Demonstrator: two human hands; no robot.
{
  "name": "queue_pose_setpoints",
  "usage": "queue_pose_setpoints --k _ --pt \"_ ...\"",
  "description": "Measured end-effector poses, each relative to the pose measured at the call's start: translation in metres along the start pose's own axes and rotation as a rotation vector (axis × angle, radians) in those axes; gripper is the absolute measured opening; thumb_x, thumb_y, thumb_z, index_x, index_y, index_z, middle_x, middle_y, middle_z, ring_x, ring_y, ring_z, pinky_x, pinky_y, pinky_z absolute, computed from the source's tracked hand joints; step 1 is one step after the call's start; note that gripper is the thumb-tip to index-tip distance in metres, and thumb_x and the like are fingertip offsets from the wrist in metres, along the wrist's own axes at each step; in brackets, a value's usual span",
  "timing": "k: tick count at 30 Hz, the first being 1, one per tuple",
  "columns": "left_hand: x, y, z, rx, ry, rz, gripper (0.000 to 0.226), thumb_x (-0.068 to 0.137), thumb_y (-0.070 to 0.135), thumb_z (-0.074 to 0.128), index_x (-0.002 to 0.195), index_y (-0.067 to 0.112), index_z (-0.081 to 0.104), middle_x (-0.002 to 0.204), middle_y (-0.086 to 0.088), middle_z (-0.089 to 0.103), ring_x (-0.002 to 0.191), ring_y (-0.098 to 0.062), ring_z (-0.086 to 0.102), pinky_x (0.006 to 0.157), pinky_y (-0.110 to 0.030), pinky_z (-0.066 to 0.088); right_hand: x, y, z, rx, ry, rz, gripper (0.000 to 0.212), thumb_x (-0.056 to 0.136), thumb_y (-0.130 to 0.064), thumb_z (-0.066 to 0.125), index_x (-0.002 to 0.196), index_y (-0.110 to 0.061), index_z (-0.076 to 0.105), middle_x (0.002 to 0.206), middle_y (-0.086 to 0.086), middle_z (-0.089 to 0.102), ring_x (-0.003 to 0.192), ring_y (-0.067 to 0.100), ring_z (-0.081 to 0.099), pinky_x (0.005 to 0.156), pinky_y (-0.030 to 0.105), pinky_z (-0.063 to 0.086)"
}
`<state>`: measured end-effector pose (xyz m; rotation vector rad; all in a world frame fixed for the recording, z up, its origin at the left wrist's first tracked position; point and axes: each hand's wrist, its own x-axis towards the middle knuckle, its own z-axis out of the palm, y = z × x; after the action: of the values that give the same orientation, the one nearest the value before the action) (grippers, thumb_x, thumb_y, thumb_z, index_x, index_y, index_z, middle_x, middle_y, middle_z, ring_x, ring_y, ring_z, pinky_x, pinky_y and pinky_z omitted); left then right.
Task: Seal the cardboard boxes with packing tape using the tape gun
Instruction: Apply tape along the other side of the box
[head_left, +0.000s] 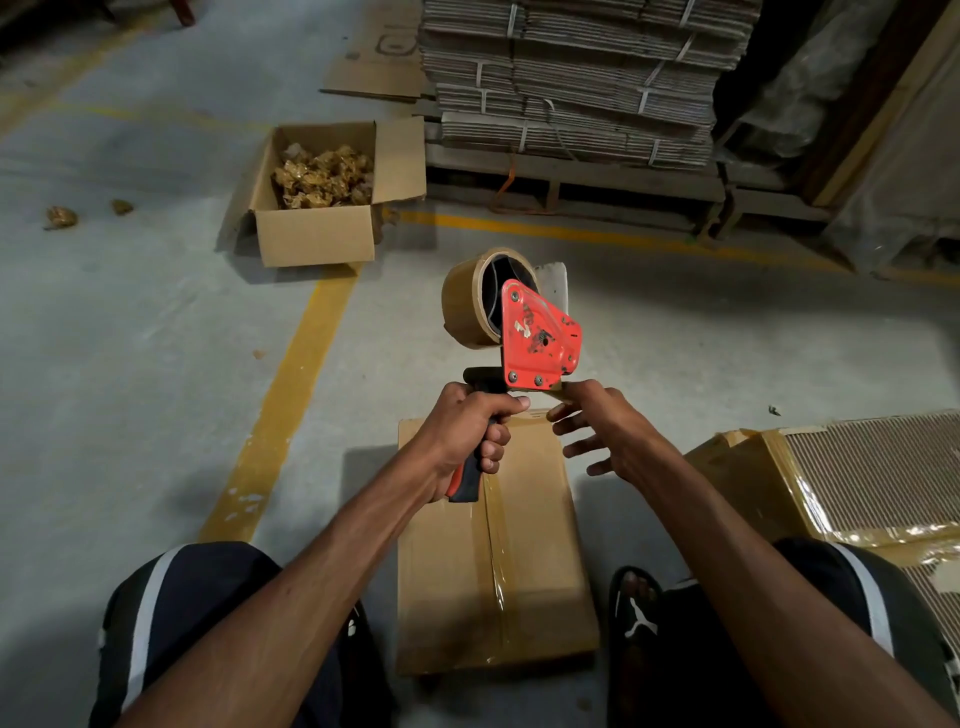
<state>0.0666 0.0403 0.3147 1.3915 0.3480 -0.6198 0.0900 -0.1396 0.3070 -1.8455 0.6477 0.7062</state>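
A red tape gun (537, 340) with a brown tape roll (470, 299) is held up above a closed cardboard box (540, 561) that lies on the floor between my legs. A strip of clear tape runs along the box's centre seam. My left hand (467, 434) grips the gun's black handle. My right hand (597, 423) pinches the loose tape end at the gun's mouth with thumb and forefinger, the other fingers spread.
An open box (317, 239) of crumpled tape scraps stands ahead on the left. Bundled flat cartons (571, 78) are stacked on a pallet behind. Taped corrugated sheets (852, 478) lie at my right. Yellow floor lines (291, 405) cross the concrete.
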Motion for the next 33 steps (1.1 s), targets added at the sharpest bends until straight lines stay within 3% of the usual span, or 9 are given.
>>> queue_pose_setpoints --k 6,10,14,20,24,27,29,33 --pt "-0.001 0.001 -0.001 0.035 0.009 0.026 0.035 0.094 0.017 0.067 0.066 0.016 0.046 0.055 0.0 0.037 0.043 -0.012 0.033 0.042 -0.022 0.032 -0.002 -0.001 0.0 -0.016 -0.06 0.056 0.048 0.097 -0.053 0.052 0.096 -0.011 0.075 0.098 0.004 0.075 0.089 0.027 0.069 0.08 0.04 0.048" --pt "-0.001 0.0 -0.001 0.057 -0.002 0.029 0.034 0.094 0.018 0.067 0.067 0.016 0.046 0.055 0.0 0.037 0.044 -0.012 0.033 0.043 -0.022 0.032 -0.001 0.0 0.001 0.01 -0.056 0.044 0.028 0.098 -0.033 0.056 0.09 -0.012 0.072 0.087 0.002 0.071 0.083 0.024 0.069 0.074 0.037 0.048" --pt "-0.001 0.0 -0.002 0.07 0.004 0.033 0.033 0.094 0.018 0.067 0.067 0.016 0.048 0.054 0.0 0.039 0.044 -0.012 0.035 0.044 -0.023 0.033 0.003 0.0 0.0 0.068 0.018 -0.048 0.019 0.1 -0.019 0.055 0.092 -0.01 0.07 0.083 0.003 0.066 0.075 0.023 0.066 0.068 0.035 0.046" --pt "-0.002 0.001 -0.008 0.096 -0.015 0.029 0.032 0.093 0.018 0.069 0.069 0.016 0.048 0.054 0.0 0.038 0.043 -0.013 0.034 0.044 -0.023 0.031 0.006 0.0 -0.009 0.113 0.065 -0.184 0.018 0.101 -0.025 0.058 0.093 -0.011 0.067 0.09 0.003 0.063 0.076 0.024 0.065 0.061 0.032 0.043" --pt "-0.006 0.0 -0.012 0.164 -0.052 0.057 0.017 0.094 0.016 0.067 0.079 0.015 0.06 0.056 0.0 0.037 0.046 -0.013 0.033 0.045 -0.024 0.031 0.003 0.004 -0.015 0.094 0.037 -0.203 0.019 0.102 -0.026 0.058 0.094 -0.012 0.067 0.096 0.004 0.065 0.082 0.025 0.069 0.064 0.035 0.047" --pt "-0.009 -0.002 -0.014 0.212 -0.089 0.077 0.008 0.094 0.016 0.067 0.088 0.012 0.064 0.057 0.0 0.037 0.048 -0.014 0.033 0.046 -0.025 0.03 0.003 0.007 -0.021 0.113 0.028 -0.23 0.016 0.102 -0.017 0.057 0.092 -0.007 0.065 0.093 0.005 0.067 0.08 0.025 0.072 0.06 0.036 0.052" --pt "-0.009 -0.004 -0.016 0.246 -0.113 0.094 0.013 0.094 0.017 0.068 0.083 0.014 0.061 0.057 0.0 0.036 0.048 -0.015 0.033 0.046 -0.026 0.03 0.002 0.01 -0.023 0.137 0.04 -0.276 0.011 0.101 -0.007 0.055 0.093 -0.003 0.062 0.083 0.005 0.068 0.073 0.021 0.073 0.053 0.035 0.054" --pt "-0.008 -0.006 -0.018 0.359 -0.116 0.153 0.019 0.091 0.016 0.072 0.081 0.003 0.062 0.058 -0.005 0.039 0.047 -0.019 0.036 0.046 -0.029 0.032 0.0 0.018 -0.021 0.024 0.191 -0.386 0.013 0.089 0.005 0.054 0.089 0.005 0.067 0.078 0.013 0.073 0.065 0.021 0.068 0.051 0.035 0.052"
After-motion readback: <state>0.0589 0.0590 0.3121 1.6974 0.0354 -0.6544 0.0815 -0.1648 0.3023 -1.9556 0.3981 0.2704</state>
